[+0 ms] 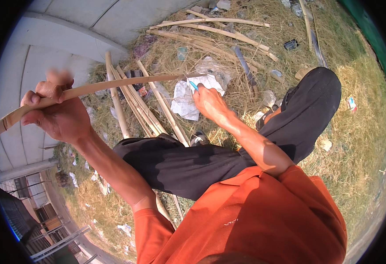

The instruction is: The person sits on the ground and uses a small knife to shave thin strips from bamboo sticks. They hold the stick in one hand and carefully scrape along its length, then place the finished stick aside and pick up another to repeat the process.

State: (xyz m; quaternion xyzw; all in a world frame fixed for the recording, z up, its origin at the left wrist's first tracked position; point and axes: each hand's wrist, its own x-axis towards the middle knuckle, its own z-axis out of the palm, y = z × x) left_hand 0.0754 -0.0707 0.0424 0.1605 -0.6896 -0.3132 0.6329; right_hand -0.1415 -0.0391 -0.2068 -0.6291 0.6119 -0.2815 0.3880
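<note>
One long bamboo strip (pixel 118 83) runs from beyond my left fingers (pixel 48 89), wrapped around it, toward my right fingers (pixel 200 95), which clasp a slim blue tool (pixel 193 86) near its thin end. I judge a loosened left hold could let it twist, making the tool slip. White scraps (pixel 184 104) lie below the right fingers.

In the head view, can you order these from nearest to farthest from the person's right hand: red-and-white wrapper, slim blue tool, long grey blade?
1. Slim blue tool: held in the right hand itself.
2. Long grey blade: ahead and slightly to the right.
3. Red-and-white wrapper: far over to the right.
</note>
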